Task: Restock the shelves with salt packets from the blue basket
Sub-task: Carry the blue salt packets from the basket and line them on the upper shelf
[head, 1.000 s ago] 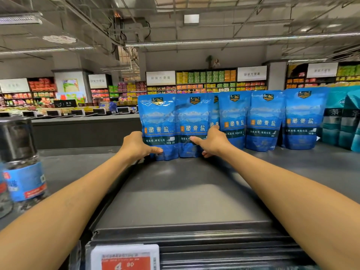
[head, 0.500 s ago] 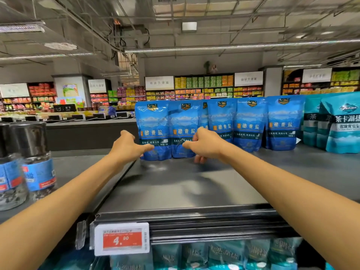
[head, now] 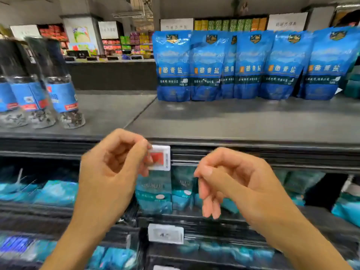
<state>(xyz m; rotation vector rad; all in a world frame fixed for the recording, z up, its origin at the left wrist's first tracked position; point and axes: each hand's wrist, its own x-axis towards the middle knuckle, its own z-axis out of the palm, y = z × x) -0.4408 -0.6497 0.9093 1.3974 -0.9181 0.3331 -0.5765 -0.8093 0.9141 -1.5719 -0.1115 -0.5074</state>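
On the grey shelf (head: 233,121) blue salt packets (head: 251,65) stand upright above my fingers; my left hand (head: 113,168) and right hand (head: 233,182) are loosely curled, holding nothing.

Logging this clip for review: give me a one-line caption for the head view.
Both hands, left hand and right hand, empty before the shelf edge; blue salt packets stand upright behind.

Grey top shelf (head: 233,121) bears upright blue salt packets (head: 251,65) and jars (head: 62,94).
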